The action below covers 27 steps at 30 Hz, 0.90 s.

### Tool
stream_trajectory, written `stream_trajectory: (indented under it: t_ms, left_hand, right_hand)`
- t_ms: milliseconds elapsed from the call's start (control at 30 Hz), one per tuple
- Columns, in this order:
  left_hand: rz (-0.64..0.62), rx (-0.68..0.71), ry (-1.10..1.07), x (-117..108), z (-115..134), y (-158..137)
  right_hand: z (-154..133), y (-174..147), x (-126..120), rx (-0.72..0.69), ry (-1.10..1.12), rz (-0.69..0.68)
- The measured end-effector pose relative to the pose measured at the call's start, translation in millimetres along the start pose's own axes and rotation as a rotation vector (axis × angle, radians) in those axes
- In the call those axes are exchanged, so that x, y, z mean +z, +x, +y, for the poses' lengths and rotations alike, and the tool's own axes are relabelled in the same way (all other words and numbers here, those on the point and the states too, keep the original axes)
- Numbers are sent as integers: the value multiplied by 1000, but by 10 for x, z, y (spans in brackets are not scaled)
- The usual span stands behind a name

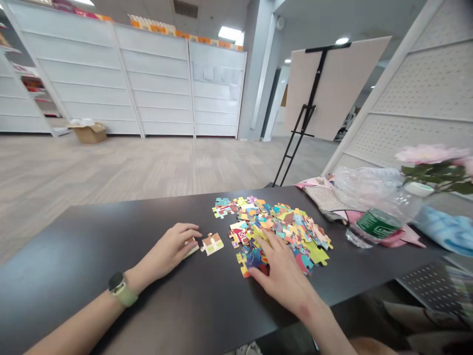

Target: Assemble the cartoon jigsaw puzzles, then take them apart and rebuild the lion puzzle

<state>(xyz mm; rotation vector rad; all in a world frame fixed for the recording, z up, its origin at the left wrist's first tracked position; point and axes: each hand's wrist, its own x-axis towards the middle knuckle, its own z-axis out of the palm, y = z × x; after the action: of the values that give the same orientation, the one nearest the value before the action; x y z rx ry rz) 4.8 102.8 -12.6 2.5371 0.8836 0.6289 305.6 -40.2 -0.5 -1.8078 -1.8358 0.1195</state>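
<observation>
My left hand (172, 249), with a watch on its wrist, rests at the table's middle, fingers curved down over a puzzle piece (191, 249) that partly shows beneath them. Just right of those fingertips lies another puzzle piece (212, 244), brown, cream and green, flat on the table. Over the near left side of a heap of colourful jigsaw pieces (291, 222) is my right hand (281, 271), fingers spread and touching the pieces. A piece with a red barn (240, 234) and a dark blue one (252, 257) lie by its fingers.
The dark table (148, 301) carries a green-labelled plastic bottle (377, 227) lying at the right, beside clear plastic wrapping (369, 185) and pink flowers (432, 155). Beyond stand a black easel (305, 118), white shelves (158, 84) and a cardboard box (88, 133).
</observation>
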Motion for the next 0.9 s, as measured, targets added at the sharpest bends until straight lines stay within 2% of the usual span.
stream_trajectory:
  t_ms: [67,133,267,400,467,533,633,733,800,900]
  left_hand:
    - [-83,68,37,-1,185,-22]
    - [-164,134,49,9,345,-36]
    - [-150,141,26,32,415,-17]
    - [-69,137,24,-33,183,44]
    - [-28,130,56,-87,86,63]
    - [4,117,86,-119,97,59]
    - [-48,174,33,-84,379,22]
    - [-210,295,-81,42,809,-18]
    - [-286,349,-88,140,1007,-32]
    - [-313,372,-128,238,1056,-32]
  right_hand:
    - [55,-338,77,56,-21,73]
    - [80,-532,119,104,-1,124]
    - [26,-553,119,174,40,170]
    - [-37,-488,77,75,23,172]
    - [-54,-504,51,-11,20,131]
    - [-79,-541,19,-97,37,60]
    - [-136,-596,-41,-194,67,-40]
    - [-161,-627,-80,-260,107,-101]
    - [-133,-625,-72,-261,134,-79]
    - [-65,-566,-18,-171,134,9]
